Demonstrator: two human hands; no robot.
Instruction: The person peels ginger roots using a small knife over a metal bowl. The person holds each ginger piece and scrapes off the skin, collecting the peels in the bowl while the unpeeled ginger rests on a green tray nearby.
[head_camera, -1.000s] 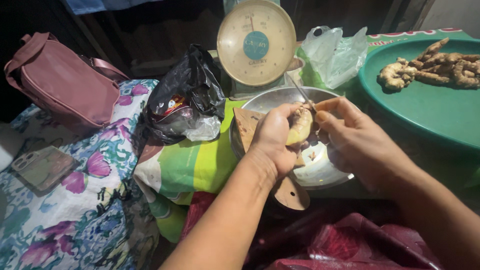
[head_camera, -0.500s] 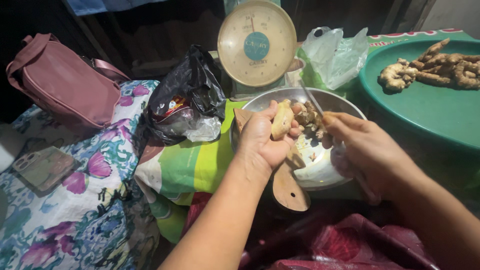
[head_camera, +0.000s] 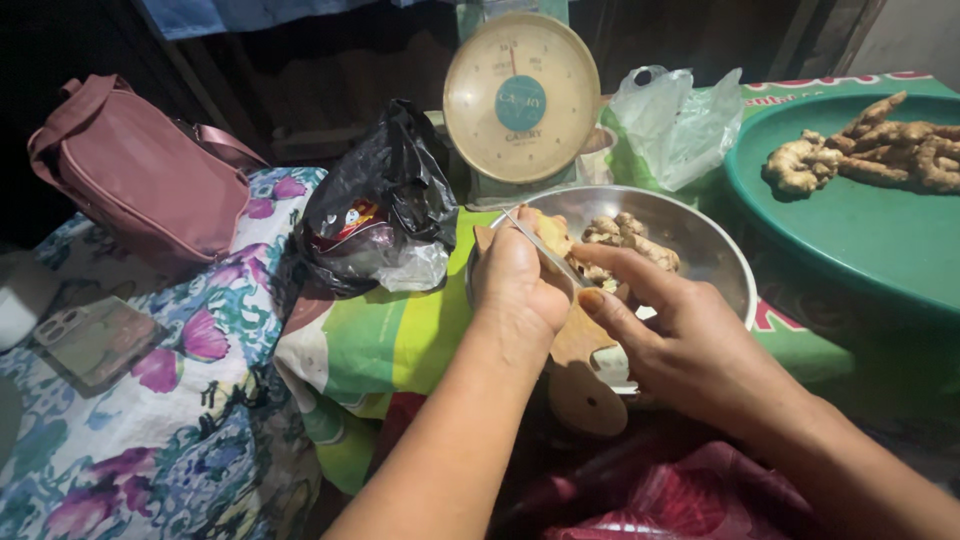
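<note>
At frame centre, the left hand (head_camera: 515, 280) grips a pale peeled ginger piece (head_camera: 552, 235) over a round steel bowl (head_camera: 715, 255); the right hand (head_camera: 680, 340) grips a thin metal knife (head_camera: 545, 250) against it. A crumpled black plastic bag (head_camera: 385, 195) with a red label lies just left; a round cream-faced weighing scale (head_camera: 520, 100) stands behind.

One head-worn view looks steeply down, close over the bowl (head_camera: 700, 240); dim edges, perhaps.

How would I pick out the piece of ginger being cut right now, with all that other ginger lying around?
Start at the round weighing scale at the back; just in front of it sits a metal bowl. Over the bowl's near left rim, the left hand grips one pale piece of ginger with a thin knife blade against it. Unlike the bowl's loose pieces and those on the green tray, it is held.
</note>
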